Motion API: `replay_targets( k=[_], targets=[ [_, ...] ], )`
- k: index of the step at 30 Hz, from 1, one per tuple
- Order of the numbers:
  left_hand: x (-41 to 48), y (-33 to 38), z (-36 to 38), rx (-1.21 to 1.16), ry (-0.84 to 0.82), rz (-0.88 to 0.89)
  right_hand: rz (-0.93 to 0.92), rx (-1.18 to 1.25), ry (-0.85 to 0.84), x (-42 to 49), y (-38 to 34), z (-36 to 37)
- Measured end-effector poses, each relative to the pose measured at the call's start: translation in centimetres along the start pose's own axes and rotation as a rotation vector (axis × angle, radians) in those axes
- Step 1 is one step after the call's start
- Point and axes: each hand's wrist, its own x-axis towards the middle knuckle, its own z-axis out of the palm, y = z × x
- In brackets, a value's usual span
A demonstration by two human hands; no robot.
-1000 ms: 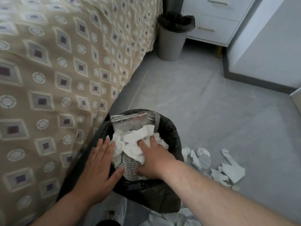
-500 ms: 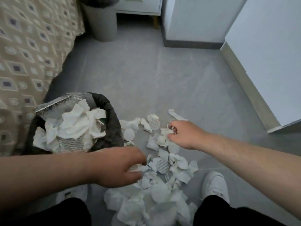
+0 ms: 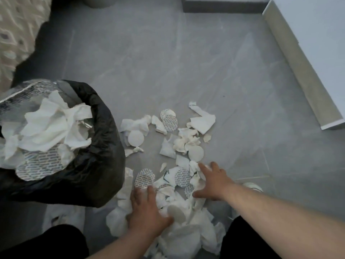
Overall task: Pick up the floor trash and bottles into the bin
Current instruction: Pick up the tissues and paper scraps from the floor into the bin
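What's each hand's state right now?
Left hand: open, fingers spread flat on the paper scraps, no grip yet.
Right hand: open, fingers spread over the scraps, no grip yet.

Bare floor (image 3: pixel 186 62) lies open beyond the paper scraps (image 3: pixel 202 122); the full bin (image 3: pixel 104 146) blocks the left.

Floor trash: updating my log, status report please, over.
Left hand open, flat on paper scraps. Right hand open, fingers spread on same pile. Bin beside it, heaped above rim.
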Motion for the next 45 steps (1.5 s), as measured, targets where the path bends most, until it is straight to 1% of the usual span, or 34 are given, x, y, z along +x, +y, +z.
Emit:
replay_targets(
  k=[2,5,8,12,16,18,22,26,29,32,36,40,43,45],
  targets=[
    [0.0,-0.1,0.1,0.024,0.093,0.067,-0.006,-0.055,0.030,0.1,-0.4,1.1],
    [0.6,-0.3,-0.2,0.075,0.182,0.157,-0.065,-0.020,0.178,0.4,-0.7,1.7],
    [1.7,-1.0,-0.4,-0.034,0.227,0.233,-0.103,0.065,0.231,0.6,-0.9,1.1],
    [2.3,-1.3,-1.4,-0.126,0.203,0.339,-0.163,0.138,0.269,0.7,-0.8,-0.7],
    [2.2,-0.5,-2.8,-0.209,0.214,0.375,-0.195,0.237,0.316,0.8,-0.9,-2.7],
    [2.0,0.5,-4.2,-0.286,0.222,0.409,-0.217,0.243,0.344,0.4,-1.2,-4.3],
    [1.0,3.4,-9.4,-0.427,0.220,0.452,-0.301,0.173,0.384,-1.6,-2.2,-9.1],
    [-1.6,5.7,-17.6,-0.383,0.224,0.591,-0.361,0.154,0.509,-5.8,-4.2,-14.8],
    [-4.5,5.7,-23.9,-0.417,0.258,0.632,-0.388,0.204,0.611,-8.8,-6.3,-18.0],
    [-7.3,3.5,-28.4,-0.530,0.325,0.610,-0.426,0.273,0.670,-11.0,-8.8,-19.8],
    [-9.2,-2.5,-31.2,-0.700,0.363,0.543,-0.514,0.345,0.700,-13.2,-13.3,-20.7],
    [-9.1,-9.5,-30.8,-0.877,0.478,0.457,-0.569,0.442,0.708,-13.7,-17.2,-20.6],
    [-7.9,-13.6,-29.2,-1.065,0.539,0.387,-0.597,0.441,0.664,-13.7,-19.1,-20.1],
    [-6.5,-15.7,-28.1,-1.053,0.626,0.322,-0.600,0.423,0.632,-13.7,-19.9,-19.6]
  ],
)
